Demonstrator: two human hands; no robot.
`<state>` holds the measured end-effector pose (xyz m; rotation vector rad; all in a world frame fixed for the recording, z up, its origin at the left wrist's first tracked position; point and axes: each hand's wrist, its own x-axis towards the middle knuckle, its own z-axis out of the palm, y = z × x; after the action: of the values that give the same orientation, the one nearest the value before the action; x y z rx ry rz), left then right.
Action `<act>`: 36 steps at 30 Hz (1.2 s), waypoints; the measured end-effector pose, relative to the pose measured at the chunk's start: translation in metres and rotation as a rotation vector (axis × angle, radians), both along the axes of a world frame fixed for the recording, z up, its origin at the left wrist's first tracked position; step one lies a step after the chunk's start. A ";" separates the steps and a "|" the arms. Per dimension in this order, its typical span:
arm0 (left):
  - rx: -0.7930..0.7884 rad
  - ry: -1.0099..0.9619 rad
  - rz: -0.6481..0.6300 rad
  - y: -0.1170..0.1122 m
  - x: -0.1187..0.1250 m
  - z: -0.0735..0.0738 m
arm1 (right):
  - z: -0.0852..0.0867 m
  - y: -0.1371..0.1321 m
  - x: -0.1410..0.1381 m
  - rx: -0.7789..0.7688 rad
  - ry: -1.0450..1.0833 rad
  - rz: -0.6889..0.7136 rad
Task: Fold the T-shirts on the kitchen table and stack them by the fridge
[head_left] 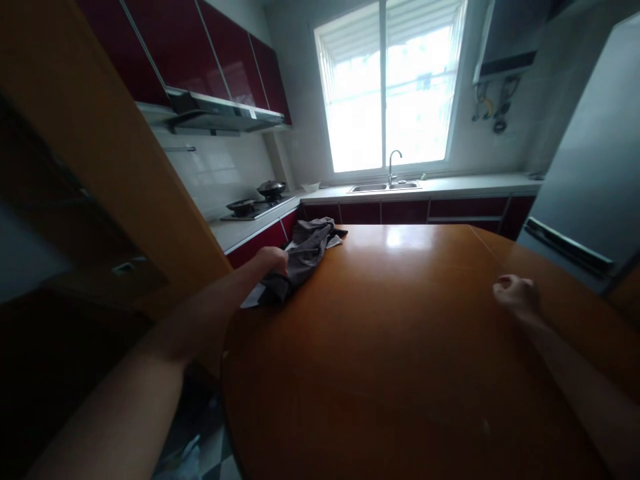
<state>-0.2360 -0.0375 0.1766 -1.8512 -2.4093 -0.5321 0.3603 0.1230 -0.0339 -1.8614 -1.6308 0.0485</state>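
At the far left edge of the wooden table lies a bunched dark grey garment, with black and white patches showing at its ends. My left hand is closed on its near left side, and the fingertips are partly hidden in the folds. Over on the table's right side, my right hand is curled into a loose fist, apart from the garment. I see nothing held in it.
Beyond the table runs a white counter with a double sink and a tap. Pans, including a lidded wok, stand on the stove at left. A fridge rises at right, and a wooden frame stands at left.
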 end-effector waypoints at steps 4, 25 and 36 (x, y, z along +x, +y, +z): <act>-0.090 0.068 -0.076 0.008 0.053 -0.062 | 0.015 -0.036 -0.074 0.005 0.006 0.256; -0.201 0.103 -0.515 0.044 0.197 -0.183 | 0.024 -0.079 -0.176 -0.304 -0.375 0.680; -0.176 0.077 -0.536 0.038 0.193 -0.178 | 0.030 -0.085 -0.174 -0.310 -0.358 0.674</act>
<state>-0.0431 0.0009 -0.0016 -2.5520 -1.9504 -0.2663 0.1866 0.0379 -0.0038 -1.4970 -2.5667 0.2825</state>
